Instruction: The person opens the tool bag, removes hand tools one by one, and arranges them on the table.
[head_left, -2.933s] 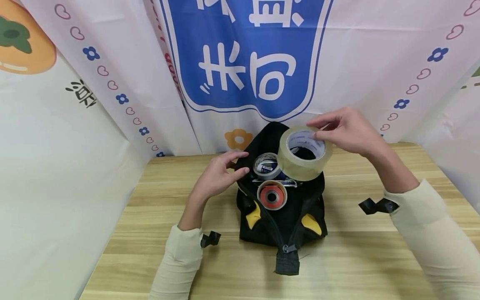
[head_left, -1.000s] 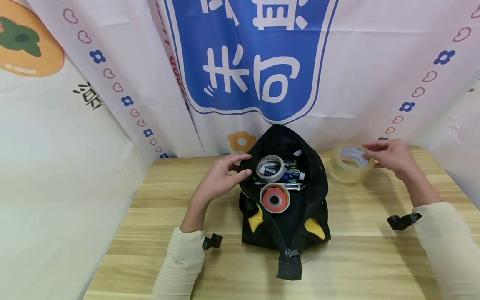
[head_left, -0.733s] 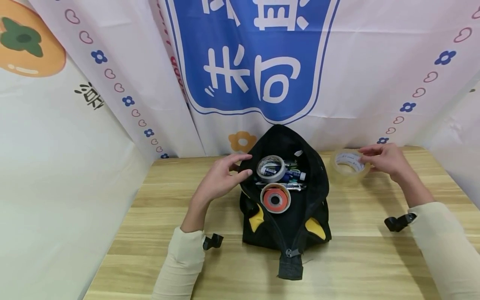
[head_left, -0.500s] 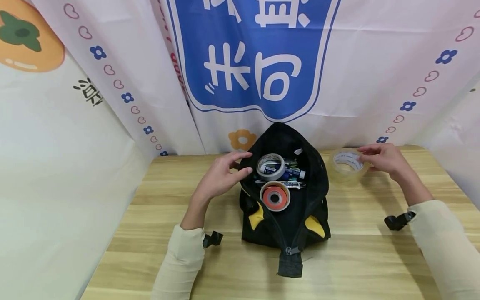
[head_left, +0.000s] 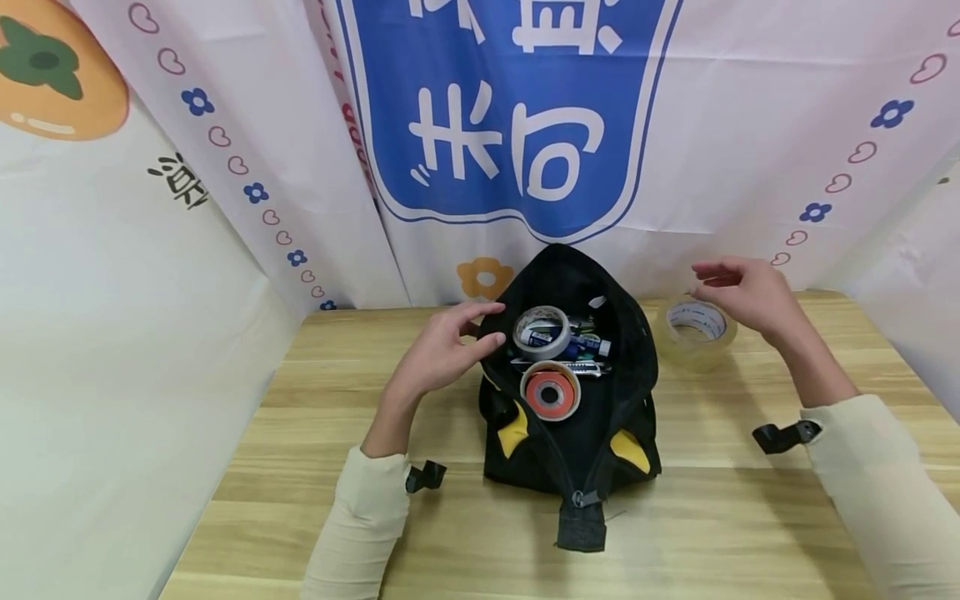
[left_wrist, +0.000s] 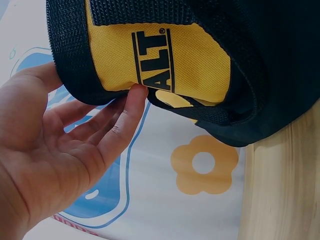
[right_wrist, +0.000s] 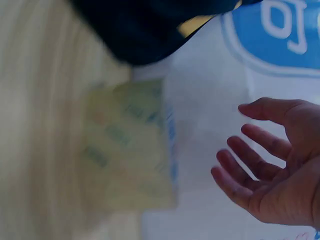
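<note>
A black tool bag (head_left: 570, 454) with yellow patches stands unzipped on the table. My left hand (head_left: 448, 350) holds its left rim; in the left wrist view the fingers (left_wrist: 125, 117) touch the outer side below a yellow label, the thumb tip hidden behind the rim. My right hand (head_left: 750, 296) is apart from a wide roll of clear packing tape (head_left: 693, 346) lying flat right of the bag. In the right wrist view the right hand (right_wrist: 280, 165) has loosely bent fingers and holds nothing; the blurred tape roll (right_wrist: 127, 150) stands clear of it.
Inside the bag are a narrow white tape roll (head_left: 557, 348), a roll with an orange-red core (head_left: 551, 393), a utility knife (head_left: 588, 368) and blue pens or tubes (head_left: 588, 345). A printed curtain (head_left: 480, 108) hangs behind the wooden table (head_left: 300, 467).
My right hand has carried the clear packing tape from above the bag to the table at the right, let it go and lifted off. The left hand has stayed at the rim.
</note>
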